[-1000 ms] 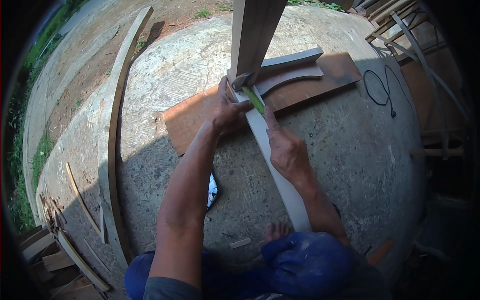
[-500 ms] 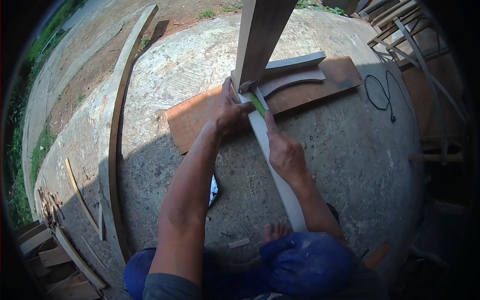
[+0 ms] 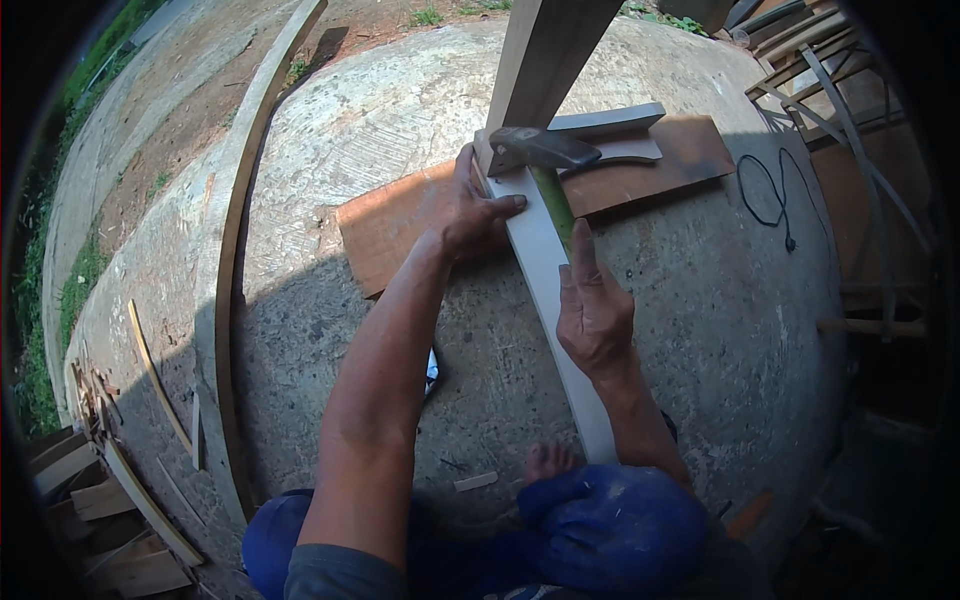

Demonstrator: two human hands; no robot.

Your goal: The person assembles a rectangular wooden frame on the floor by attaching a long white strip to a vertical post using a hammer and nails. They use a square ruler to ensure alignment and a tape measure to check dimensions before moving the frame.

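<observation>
My right hand (image 3: 597, 318) is closed around the green handle of a hammer (image 3: 556, 210), index finger stretched along it. The hammer's dark head is over the joint where a thick wooden post (image 3: 545, 75) meets a pale wooden plank (image 3: 578, 375). That plank runs back toward my knees. At the joint, my left hand (image 3: 472, 218) grips the plank's left side, its thumb lying across the top face; some of its fingers are hidden. Beneath the joint lies a reddish-brown board (image 3: 395, 222).
Curved pale wooden pieces (image 3: 615, 117) rest on the brown board. A long timber (image 3: 232, 225) lies on the concrete at left, near thin strips and scrap wood (image 3: 130, 560). To the right are a black cord (image 3: 765, 200) and a wooden frame (image 3: 840, 110). My bare foot (image 3: 549, 461) is close.
The hammer's head has lifted off the joint and come nearer the camera. My right hand has moved slightly right and back toward me; my left hand keeps its hold at the joint.
</observation>
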